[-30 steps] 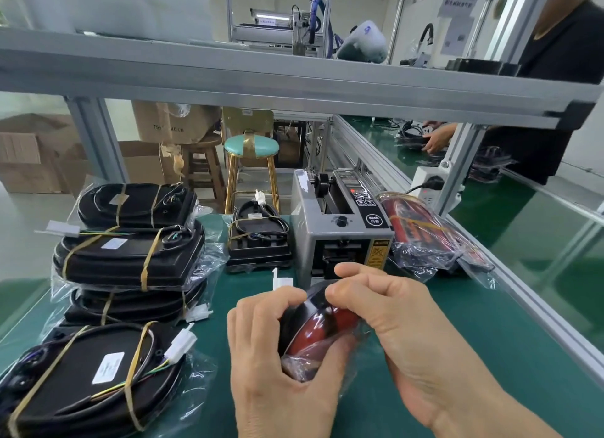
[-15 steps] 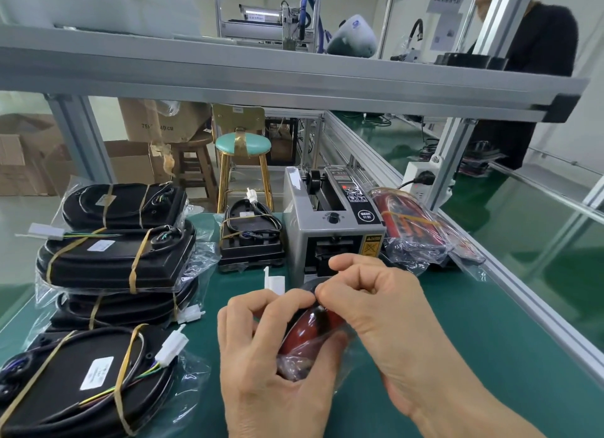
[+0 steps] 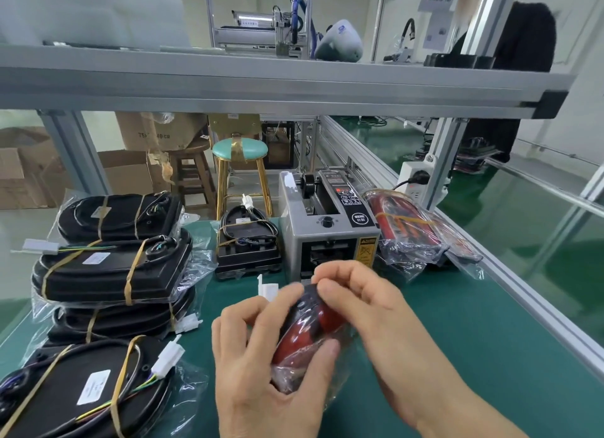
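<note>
Green bench mat, two hands working on a bagged red lamp.

Head view: the left hand wraps around the red lamp in its clear bag, thumb pressed on the near side, while the right hand pinches the bag's far end. A second ago the right fingertips lay across the lamp's top. They now sit at that end, so the mouth is probably being folded shut. A tape dispenser waits just beyond the grip, with black bagged units stacked to its left.
</note>
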Tool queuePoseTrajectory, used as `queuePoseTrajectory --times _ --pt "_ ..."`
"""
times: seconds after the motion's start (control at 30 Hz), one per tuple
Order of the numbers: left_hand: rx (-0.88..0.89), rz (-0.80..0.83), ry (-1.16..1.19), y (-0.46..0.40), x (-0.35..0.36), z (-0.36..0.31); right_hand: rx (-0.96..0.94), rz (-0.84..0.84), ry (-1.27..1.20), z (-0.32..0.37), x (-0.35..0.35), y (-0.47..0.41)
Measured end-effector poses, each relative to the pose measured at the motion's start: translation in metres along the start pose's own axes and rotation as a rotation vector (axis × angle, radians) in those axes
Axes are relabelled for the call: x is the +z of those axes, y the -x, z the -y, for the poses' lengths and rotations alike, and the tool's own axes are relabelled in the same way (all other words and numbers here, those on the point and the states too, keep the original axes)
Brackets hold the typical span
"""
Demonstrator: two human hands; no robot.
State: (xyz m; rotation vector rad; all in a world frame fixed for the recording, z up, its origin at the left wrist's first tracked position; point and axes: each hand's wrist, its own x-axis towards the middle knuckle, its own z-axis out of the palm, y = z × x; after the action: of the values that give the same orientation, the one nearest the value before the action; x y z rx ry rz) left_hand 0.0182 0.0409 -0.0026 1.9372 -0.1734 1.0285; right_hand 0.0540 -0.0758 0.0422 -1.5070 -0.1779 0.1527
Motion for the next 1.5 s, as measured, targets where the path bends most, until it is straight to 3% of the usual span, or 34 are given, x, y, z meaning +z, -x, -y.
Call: queuePoseTrajectory --times 0.1,0.27,0.33,0.37,0.47,0.53,0.63,0.9,1.03,1.2,1.3,1.43,1.5 --pt "0.000 0.019 0.012 0.000 -0.003 -0.001 -0.053 0.073 -0.007 -0.011 -0.015 -0.002" --pt "-0.331 -0.053 0.390 -0.007 -0.024 -0.001 0.070 0.410 0.125 -0.040 -0.040 0.007" --pt "-0.486 -0.149 0.601 -0.012 -0.025 0.006 -0.027 0.377 0.235 -0.042 -0.040 0.008" --pt "-0.591 -0.147 0.600 -0.016 -0.023 0.015 -0.099 0.333 0.317 -0.040 -0.040 0.007" --pt "-0.724 0.177 0.420 -0.019 -0.041 0.038 -0.367 0.218 0.777 -0.030 -0.045 0.001" --pt "-0.635 0.287 0.403 -0.023 -0.049 0.028 -0.464 0.190 0.968 -0.023 -0.046 -0.002" --pt "-0.495 0.437 0.264 -0.006 -0.050 0.018 -0.491 0.213 1.049 -0.020 -0.044 -0.004" --pt "-0.129 0.142 -0.006 0.010 -0.025 0.018 -0.439 0.239 1.095 -0.028 -0.042 -0.006" --pt "-0.165 0.228 0.060 0.009 -0.027 0.026 -0.431 0.311 1.178 -0.023 -0.038 -0.010" --pt "-0.341 0.336 0.284 0.007 -0.030 0.041 -0.512 0.543 1.024 0.003 -0.021 -0.029" --pt "-0.335 0.378 0.335 0.006 -0.033 0.047 -0.431 0.732 1.132 0.015 -0.010 -0.050" --pt "-0.300 0.401 0.388 0.008 -0.037 0.055 -0.296 0.877 1.100 0.028 0.001 -0.072" --pt "-0.299 0.413 0.418 0.008 -0.037 0.059 -0.388 0.943 1.169 0.031 0.005 -0.078"
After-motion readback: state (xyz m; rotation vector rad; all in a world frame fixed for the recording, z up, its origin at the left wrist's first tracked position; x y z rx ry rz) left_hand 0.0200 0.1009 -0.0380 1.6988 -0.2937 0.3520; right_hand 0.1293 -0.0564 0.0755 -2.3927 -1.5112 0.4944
